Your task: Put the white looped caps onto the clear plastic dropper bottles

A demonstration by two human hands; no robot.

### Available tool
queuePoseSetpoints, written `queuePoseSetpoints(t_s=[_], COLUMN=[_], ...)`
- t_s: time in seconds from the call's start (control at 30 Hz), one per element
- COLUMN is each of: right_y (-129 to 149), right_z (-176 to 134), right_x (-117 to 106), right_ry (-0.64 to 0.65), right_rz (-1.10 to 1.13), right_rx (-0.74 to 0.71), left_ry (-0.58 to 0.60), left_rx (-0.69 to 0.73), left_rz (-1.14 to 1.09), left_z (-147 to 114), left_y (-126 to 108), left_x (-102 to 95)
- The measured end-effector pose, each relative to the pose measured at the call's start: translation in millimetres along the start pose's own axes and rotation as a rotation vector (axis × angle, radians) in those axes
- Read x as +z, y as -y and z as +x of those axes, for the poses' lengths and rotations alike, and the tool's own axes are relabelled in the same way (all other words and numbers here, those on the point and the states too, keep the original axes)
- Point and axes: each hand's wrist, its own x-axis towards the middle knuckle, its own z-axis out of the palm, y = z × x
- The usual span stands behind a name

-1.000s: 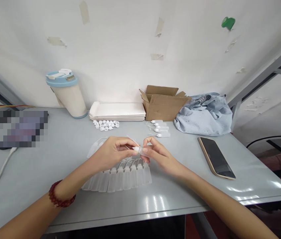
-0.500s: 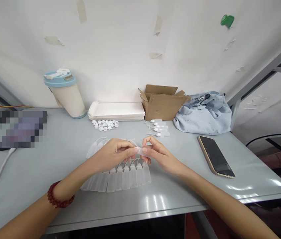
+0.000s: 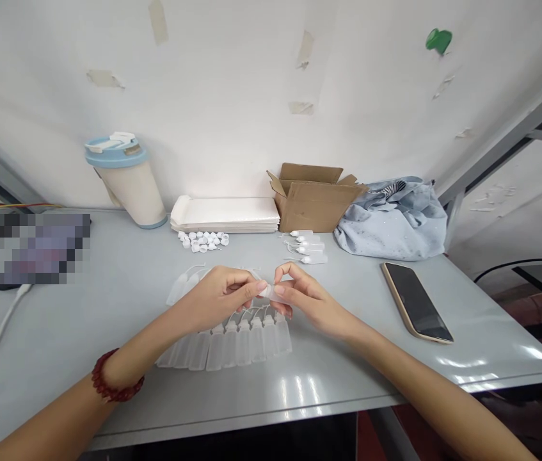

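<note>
L hand [image 3: 225,294] pinches top end of sm. btl [image 3: 269,292], R hand [image 3: 306,299] grips its body (partly hidden), near row of clear btls [image 3: 244,346] on grey tbl [image 3: 338,381].

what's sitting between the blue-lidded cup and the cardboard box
A stack of white envelopes lies between the cup and the box, with small white caps in front of it, as the head view shows.

a bracelet [image 3: 101,386] of small, rounded, dark red beads, strung in what looks like more than one row, rings the left wrist [image 3: 127,363]. the forearms [image 3: 409,371], the right wrist [image 3: 347,326] and both hands [image 3: 309,298] are bare.
</note>
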Motion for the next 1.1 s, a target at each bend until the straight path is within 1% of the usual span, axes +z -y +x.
queuePoseSetpoints(t_s=[0.1,0.27,0.37,0.53,0.6,0.67,0.73,0.8,0.87,0.93,1.03,1.1], right_y=[-0.6,0.0,0.2,-1.3,-1.4,-1.1,-1.2,-2.3,-4.4,-6.7,-8.7,-8.3], right_z=[0.1,0.4,0.7,0.0,-0.7,-1.4,-2.0,-2.2,-2.0,-1.7,-1.6,-1.9], right_x=[-0.7,-1.4,-0.8,-0.6,-1.8,-3.8,-6.0,-7.7,-8.3,-8.0,-7.1,-6.9], right_ry=[-0.012,-0.005,-0.003,-0.003,-0.035,-0.101,-0.168,-0.201,-0.202,-0.191,-0.175,-0.172], right_rz=[-0.002,0.004,0.006,-0.039,-0.140,-0.352,-0.605,-0.784,-0.878,-0.939,-1.007,-1.022], right_rx=[0.004,0.016,0.014,0.003,-0.018,-0.081,-0.190,-0.312,-0.419,-0.489,-0.513,-0.500], left_ry=[0.028,0.011,0.035,0.097,0.086,0.049,0.024,0.032,0.065,0.112,0.161,0.152], left_rx=[0.040,0.072,0.056,-0.014,-0.023,-0.039,-0.067,-0.098,-0.133,-0.168,-0.194,-0.170], left_rz=[-0.053,-0.105,-0.110,-0.070,-0.099,-0.146,-0.191,-0.241,-0.307,-0.374,-0.442,-0.431], left_z=[-0.2,-0.2,-1.1,-0.3,1.5,3.4,4.7,5.0,4.6,4.1,3.8,3.6], left_y=[0.3,1.3,-0.3,-2.3,-0.9,1.4,3.7,5.2,6.2,7.1,8.5,8.2], left_x=[-1.2,-1.5,-0.9,-1.2,-1.7,-2.4,-3.0,-3.3,-3.2,-3.1,-3.4,-3.9])
